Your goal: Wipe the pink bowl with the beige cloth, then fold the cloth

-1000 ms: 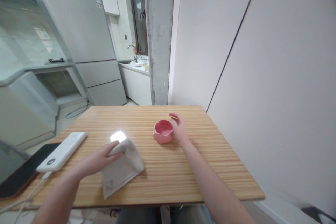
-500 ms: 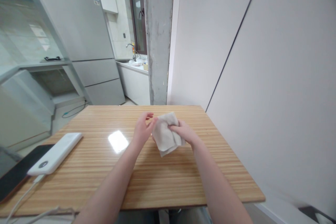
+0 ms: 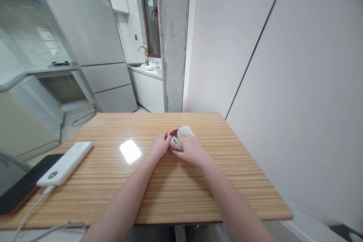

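Observation:
A pale beige cloth (image 3: 185,131) is bunched in my right hand (image 3: 190,149), whose fingers are closed around it. Part of the cloth is folded into a roll by the fingertips and presses against a small reddish-pink object (image 3: 173,132). My left hand (image 3: 161,143) grips that object's left side with bent fingers. Only bits of its curved edge show between hands and cloth, so its kind cannot be made out. Both hands are close together over the far middle part of the wooden table (image 3: 159,196).
On the table's left lie a white power bank (image 3: 66,164) with a plugged-in cable (image 3: 31,208) and a dark phone-like slab (image 3: 21,185). A light wall (image 3: 283,121) runs along the right. Beyond the table stand a concrete pillar (image 3: 174,45) and a grey fridge (image 3: 93,26).
My right hand has brought the cloth down and bunched it against the reddish object. My left hand, with fingers raised before, has closed on that object, which now shows more. The view shifted slightly.

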Demonstrator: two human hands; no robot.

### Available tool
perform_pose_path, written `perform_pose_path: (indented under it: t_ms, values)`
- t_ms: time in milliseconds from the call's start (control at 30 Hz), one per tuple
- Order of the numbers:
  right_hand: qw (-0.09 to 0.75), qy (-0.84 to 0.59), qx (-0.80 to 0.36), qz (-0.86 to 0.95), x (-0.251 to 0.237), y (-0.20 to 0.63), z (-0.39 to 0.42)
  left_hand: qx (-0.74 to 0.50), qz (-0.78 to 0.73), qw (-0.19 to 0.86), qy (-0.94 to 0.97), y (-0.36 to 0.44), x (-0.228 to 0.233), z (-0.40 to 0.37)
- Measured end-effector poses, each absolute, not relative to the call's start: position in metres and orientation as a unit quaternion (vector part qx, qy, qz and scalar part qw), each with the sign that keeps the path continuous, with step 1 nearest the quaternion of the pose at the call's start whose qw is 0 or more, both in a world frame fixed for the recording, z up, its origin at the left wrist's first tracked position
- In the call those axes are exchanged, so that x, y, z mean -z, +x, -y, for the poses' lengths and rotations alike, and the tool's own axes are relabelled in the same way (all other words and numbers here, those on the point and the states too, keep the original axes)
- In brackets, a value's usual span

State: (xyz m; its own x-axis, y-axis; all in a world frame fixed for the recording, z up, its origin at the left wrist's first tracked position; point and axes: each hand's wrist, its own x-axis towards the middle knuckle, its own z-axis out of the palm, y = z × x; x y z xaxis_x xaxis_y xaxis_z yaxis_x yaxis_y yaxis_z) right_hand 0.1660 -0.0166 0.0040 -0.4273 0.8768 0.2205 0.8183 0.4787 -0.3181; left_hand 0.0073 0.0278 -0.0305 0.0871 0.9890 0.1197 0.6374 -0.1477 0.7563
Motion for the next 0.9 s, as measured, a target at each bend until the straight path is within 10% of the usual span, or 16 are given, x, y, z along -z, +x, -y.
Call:
perform_pose_path:
  t_ms: [400,900]
  values:
    - [0.237,-0.481,0.008,0.844,0.01,0.15,0.001,-0.573,-0.504,0.49,0.422,0.03,0.018,-0.018]
    - [0.259,-0.475,-0.007,0.841,0.027,0.141,-0.005,-0.539,-0.478,0.317,0.616,0.002,0.013,-0.023]
